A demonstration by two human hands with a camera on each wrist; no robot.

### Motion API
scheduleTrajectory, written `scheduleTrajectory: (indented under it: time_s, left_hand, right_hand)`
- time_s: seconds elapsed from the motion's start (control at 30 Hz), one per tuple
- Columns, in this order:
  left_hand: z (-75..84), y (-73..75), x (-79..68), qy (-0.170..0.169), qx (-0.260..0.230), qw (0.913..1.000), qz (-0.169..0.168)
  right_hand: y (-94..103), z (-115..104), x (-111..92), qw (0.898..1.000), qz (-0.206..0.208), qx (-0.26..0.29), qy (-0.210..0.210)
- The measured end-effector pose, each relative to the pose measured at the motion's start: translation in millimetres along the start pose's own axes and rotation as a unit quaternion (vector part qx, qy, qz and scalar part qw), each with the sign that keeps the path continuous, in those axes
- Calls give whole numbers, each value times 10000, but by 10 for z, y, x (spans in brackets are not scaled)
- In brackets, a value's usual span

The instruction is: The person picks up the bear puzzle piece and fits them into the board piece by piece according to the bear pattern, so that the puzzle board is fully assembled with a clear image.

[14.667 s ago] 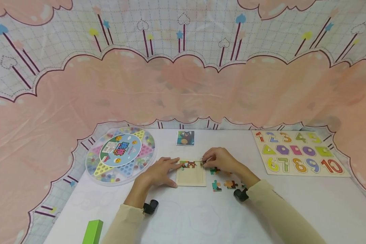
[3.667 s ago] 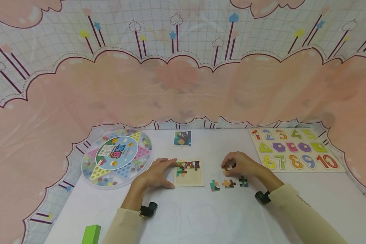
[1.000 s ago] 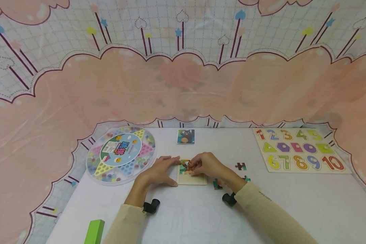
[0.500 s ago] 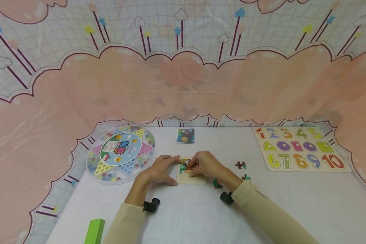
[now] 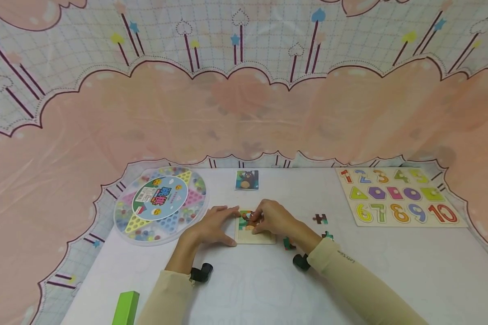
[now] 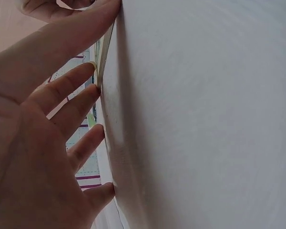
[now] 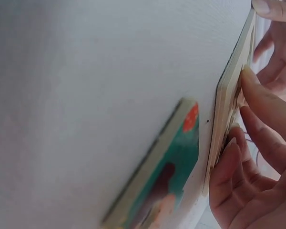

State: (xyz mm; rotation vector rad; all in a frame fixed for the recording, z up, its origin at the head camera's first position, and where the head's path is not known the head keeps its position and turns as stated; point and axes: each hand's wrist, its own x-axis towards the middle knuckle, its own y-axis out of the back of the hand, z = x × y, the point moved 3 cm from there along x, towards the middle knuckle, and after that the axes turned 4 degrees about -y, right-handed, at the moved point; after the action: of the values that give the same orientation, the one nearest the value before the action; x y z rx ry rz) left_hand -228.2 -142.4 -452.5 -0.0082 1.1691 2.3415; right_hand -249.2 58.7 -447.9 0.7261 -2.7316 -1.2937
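A small square wooden puzzle tray [image 5: 244, 238] lies mid-table, its upper left filled with bear-picture pieces and its lower strip bare wood. My left hand [image 5: 212, 227] rests along the tray's left side, fingers spread, index fingertip at the upper left corner and thumb at the lower left. Over the tray's right half, my right hand [image 5: 274, 219] pinches a jigsaw piece between thumb and curled fingers, mostly hidden by them. In the right wrist view its fingertips [image 7: 248, 76] are right at the tray surface. Loose jigsaw pieces [image 5: 320, 219] lie to the right, one partly behind the wrist.
A bear picture card [image 5: 246, 180] lies behind the tray. A round marble board game [image 5: 160, 206] stands at the left, and a number-and-shape board [image 5: 402, 197] at the far right. A green block [image 5: 126, 307] sits near the front left.
Since the earliest frame, the tray has gained pieces below its top row and fewer lie loose. Over the last second the right hand has shifted only slightly; the left stays put.
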Motion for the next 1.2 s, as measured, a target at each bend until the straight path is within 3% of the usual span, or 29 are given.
scheduleTrajectory:
  time_s: [0.4,0.8,1.0,1.2]
  left_hand:
    - [-20,-3,9,-79,25,10000,26]
    - [-3,-17,-11,-33,29,10000,52]
    - [8,-18,0,-35,43,10000,35]
    - [2,-19,11,-23,61,10000,61]
  right_hand:
    - [10,6,20,9996,-124,-102,247]
    - [6,19,-44,9993,-324,12,159]
    - [144,57,-99,9971,-712,5,281]
    - [346,134,-195,9987,-489,31,150]
